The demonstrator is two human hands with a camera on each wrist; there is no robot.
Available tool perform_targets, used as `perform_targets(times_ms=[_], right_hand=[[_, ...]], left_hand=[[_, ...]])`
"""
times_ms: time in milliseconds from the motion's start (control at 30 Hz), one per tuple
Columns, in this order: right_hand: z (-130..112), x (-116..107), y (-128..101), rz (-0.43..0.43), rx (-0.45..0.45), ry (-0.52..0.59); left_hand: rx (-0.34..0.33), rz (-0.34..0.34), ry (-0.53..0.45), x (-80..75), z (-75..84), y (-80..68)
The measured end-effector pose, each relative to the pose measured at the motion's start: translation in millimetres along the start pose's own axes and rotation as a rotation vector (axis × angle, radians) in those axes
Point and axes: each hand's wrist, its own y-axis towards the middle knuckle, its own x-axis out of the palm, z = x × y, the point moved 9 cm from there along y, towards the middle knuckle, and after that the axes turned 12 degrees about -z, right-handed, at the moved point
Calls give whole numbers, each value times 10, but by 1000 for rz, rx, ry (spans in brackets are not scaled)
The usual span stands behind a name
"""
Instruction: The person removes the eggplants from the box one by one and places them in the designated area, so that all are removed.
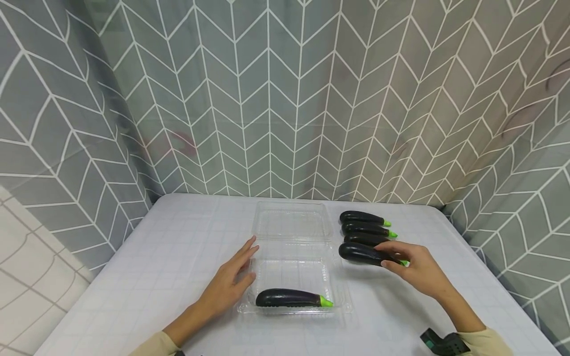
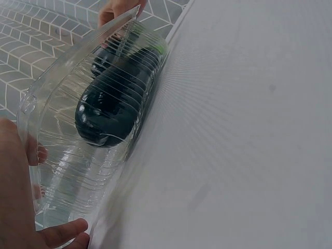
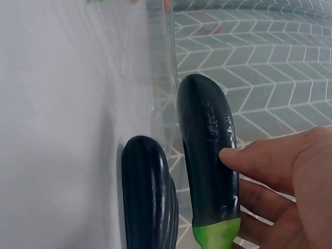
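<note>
An open clear plastic clamshell (image 1: 267,277) lies mid-table, its lid (image 1: 291,220) folded back. One dark purple eggplant (image 1: 289,298) with a green stem lies in the near tray; the left wrist view shows this eggplant (image 2: 116,104) through the ribbed wall (image 2: 67,155). My left hand (image 1: 247,262) rests with straight fingers against the tray's left edge, palm (image 2: 15,197) on the plastic. My right hand (image 1: 394,257) grips the nearest eggplant (image 1: 358,252) right of the tray, low over the table. In the right wrist view my fingers (image 3: 280,171) wrap that eggplant (image 3: 207,155).
Three more eggplants (image 1: 362,228) lie in a row just behind the held one, and one of them (image 3: 145,197) shows beside it. A pale cloth covers the table (image 1: 178,247). Patterned grey curtains (image 1: 285,99) close it in at the back and sides.
</note>
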Motion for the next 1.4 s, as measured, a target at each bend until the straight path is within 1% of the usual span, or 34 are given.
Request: perform_targets(times_ms=[300,533,800,967,1067,1233,1400], right_hand=[[147,-1,-35,-28,-2,46],[252,48,-48,-84,5,104],[361,80,-43,-107,20,95],[374,85,-45,-111,15,97],[414,108,-43,-121,27,108],[504,176,-40,-151,37,131],[551,227,-36,-171,34,156]], left_hand=[[-30,-38,1,22,-24,2],[-32,-36,-10,21,-22,-3],[-46,-44,-3,18,-21,3],[-12,-9,-11,-8,18,4],[0,5,-9,-16,24,3],[-7,-5,-2,-4,12,5],[-18,-25,-3,18,-33,4]])
